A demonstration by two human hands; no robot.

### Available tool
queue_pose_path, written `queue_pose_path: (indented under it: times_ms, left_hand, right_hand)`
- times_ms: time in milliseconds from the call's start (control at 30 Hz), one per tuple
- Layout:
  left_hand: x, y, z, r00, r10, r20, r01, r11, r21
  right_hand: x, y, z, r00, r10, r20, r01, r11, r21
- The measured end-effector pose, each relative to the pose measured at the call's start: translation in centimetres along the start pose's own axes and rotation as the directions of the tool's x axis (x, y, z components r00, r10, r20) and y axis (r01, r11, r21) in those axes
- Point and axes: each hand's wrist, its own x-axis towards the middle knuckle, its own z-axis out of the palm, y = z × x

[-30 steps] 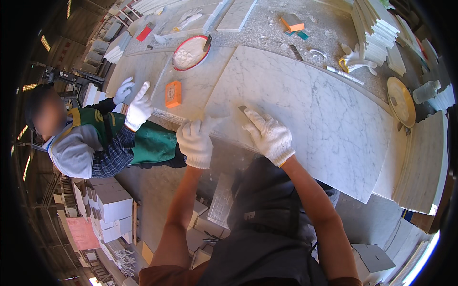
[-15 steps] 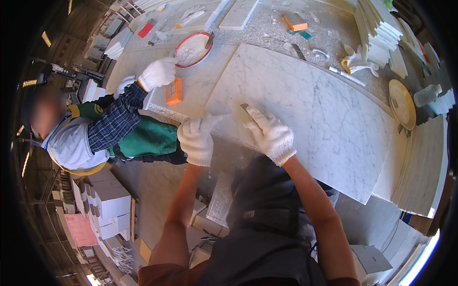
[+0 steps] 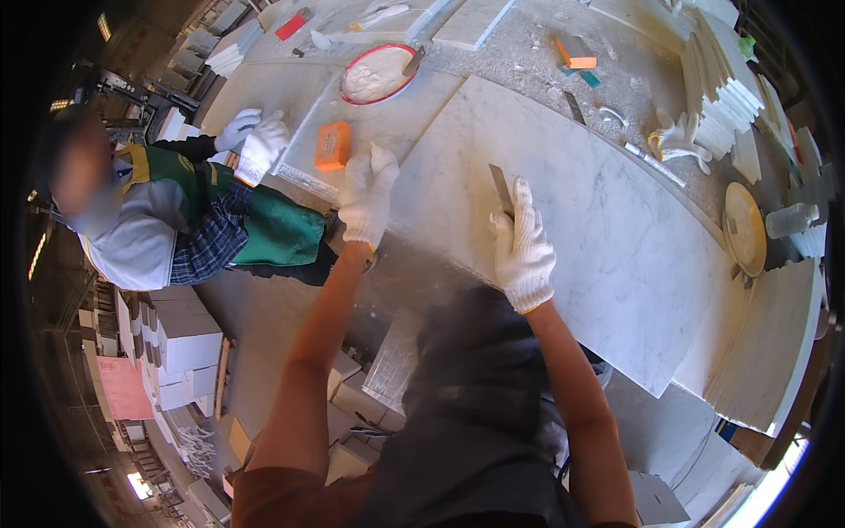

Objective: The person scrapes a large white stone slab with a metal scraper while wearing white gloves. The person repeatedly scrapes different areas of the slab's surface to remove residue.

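Note:
A large white marble slab (image 3: pixel 607 238) lies across the work table in front of me. My right hand (image 3: pixel 524 251), in a white glove, presses a thin metal blade (image 3: pixel 502 189) flat against the slab near its near edge. My left hand (image 3: pixel 368 195), also gloved, rests with fingers spread at the slab's left corner, just right of an orange block (image 3: pixel 333 146). The orange block sits on a smaller slab (image 3: pixel 396 114). A co-worker's two gloved hands (image 3: pixel 257 141) hold that smaller slab's left edge.
A red-rimmed bowl of white paste (image 3: pixel 352 92) with a trowel stands behind the orange block. Further back lie an orange-and-teal block (image 3: pixel 576 57), spare gloves (image 3: pixel 679 141), stacked white tiles (image 3: pixel 722 97) and a round yellowish plate (image 3: pixel 744 229). White boxes (image 3: pixel 185 343) crowd the floor at left.
My left hand has moved forward along the slab's corner toward the orange block. The co-worker's hand reached toward the bowl, then came back to the small slab's edge.

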Motion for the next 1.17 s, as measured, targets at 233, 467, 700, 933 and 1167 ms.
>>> queue_pose_path:
  times_ms: [233, 467, 700, 933, 1167]
  left_hand:
    - [5.9, -3.9, 4.1, 0.998, -0.059, -0.025, 0.059, 0.998, -0.034]
    - [6.6, -5.4, 5.1, 0.993, 0.008, -0.12, -0.009, 1.0, -0.003]
    - [5.8, -3.0, 5.3, 0.996, -0.063, -0.064, 0.062, 0.998, -0.014]
    - [5.1, -2.8, 4.1, 0.997, -0.076, 0.034, 0.08, 0.988, -0.134]
    - [3.0, -6.1, 1.3, 0.98, -0.193, -0.041, 0.19, 0.98, -0.056]
  right_hand:
    - [-0.7, 1.2, -2.3, 0.993, 0.115, 0.015, -0.116, 0.97, 0.216]
    - [0.8, 8.9, -21.5, 0.862, 0.433, -0.262, -0.242, 0.807, 0.539]
    - [4.0, 14.7, -40.2, 0.766, 0.473, -0.436, -0.553, 0.83, -0.071]
    - [6.5, 18.6, -43.3, 0.904, 0.334, -0.266, -0.427, 0.719, -0.548]
    - [9.3, 17.0, -42.6, 0.679, 0.715, -0.165, -0.724, 0.616, -0.31]
